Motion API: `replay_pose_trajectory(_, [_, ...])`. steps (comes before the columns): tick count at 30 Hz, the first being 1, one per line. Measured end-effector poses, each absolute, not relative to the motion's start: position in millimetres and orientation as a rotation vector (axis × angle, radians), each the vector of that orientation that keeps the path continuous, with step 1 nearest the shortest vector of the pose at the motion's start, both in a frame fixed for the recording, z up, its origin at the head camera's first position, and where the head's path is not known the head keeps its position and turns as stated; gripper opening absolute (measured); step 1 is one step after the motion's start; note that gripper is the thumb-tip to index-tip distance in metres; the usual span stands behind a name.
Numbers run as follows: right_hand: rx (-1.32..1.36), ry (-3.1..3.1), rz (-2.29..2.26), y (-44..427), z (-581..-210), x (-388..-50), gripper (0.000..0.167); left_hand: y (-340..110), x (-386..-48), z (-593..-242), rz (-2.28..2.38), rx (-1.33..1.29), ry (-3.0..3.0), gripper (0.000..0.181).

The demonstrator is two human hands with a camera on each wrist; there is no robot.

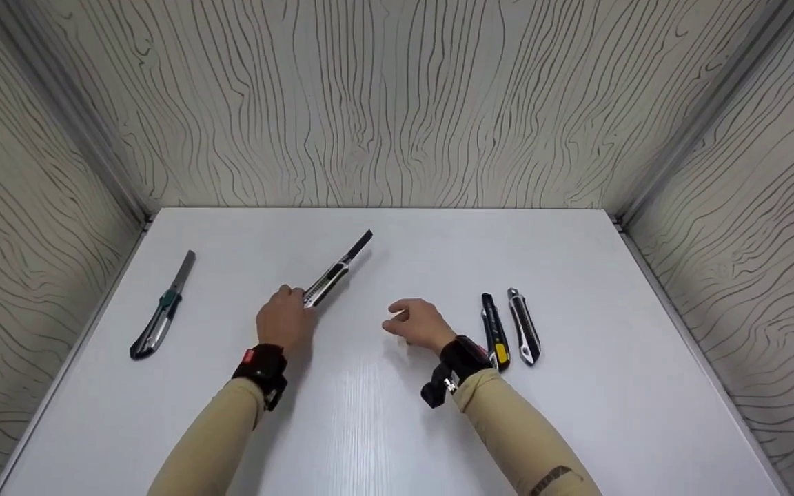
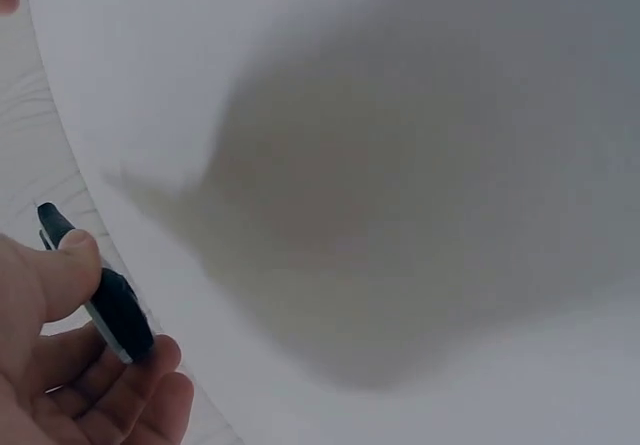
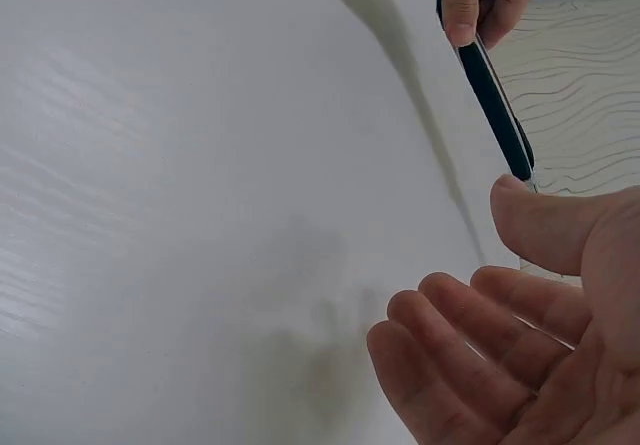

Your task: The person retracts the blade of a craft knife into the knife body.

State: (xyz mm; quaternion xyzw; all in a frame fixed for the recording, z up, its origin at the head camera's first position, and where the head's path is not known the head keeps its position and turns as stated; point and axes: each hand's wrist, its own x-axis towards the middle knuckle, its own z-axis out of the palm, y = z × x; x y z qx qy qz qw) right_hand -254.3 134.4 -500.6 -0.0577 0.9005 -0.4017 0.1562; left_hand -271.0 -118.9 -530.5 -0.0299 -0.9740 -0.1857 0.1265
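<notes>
A silver and black utility knife [image 1: 328,281] with its dark blade extended points up and to the right in the head view. My left hand [image 1: 284,318] grips its rear end, above the white table. Seen from the left wrist, the thumb and fingers hold the dark handle [image 2: 120,315]. To the right, my right hand [image 1: 423,324] hovers with nothing in it, apart from the knife. Its fingers are loosely bent in the right wrist view, with the thumb [image 3: 545,227] spread away from them.
At the table's left lies a green and black utility knife [image 1: 161,320], its blade out. Beside my right wrist lie a black and yellow utility knife [image 1: 495,334] and a silver and black one [image 1: 525,331]. Wood-patterned walls [image 1: 369,103] enclose the white table [image 1: 576,255].
</notes>
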Motion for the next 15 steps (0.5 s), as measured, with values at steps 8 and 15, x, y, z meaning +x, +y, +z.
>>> replay_pose_trajectory(8, [-0.036,2.585,-1.2,147.9,-498.9,-254.8,0.047,-71.3,-251.2,-516.7,-0.645,-0.226,-2.892,0.026])
replay_pose_trajectory(15, [0.155,2.371,-1.529,160.9,-500.4,-255.5,0.048,-35.9,-237.6,-510.1,-0.674,-0.316,-2.887,0.03])
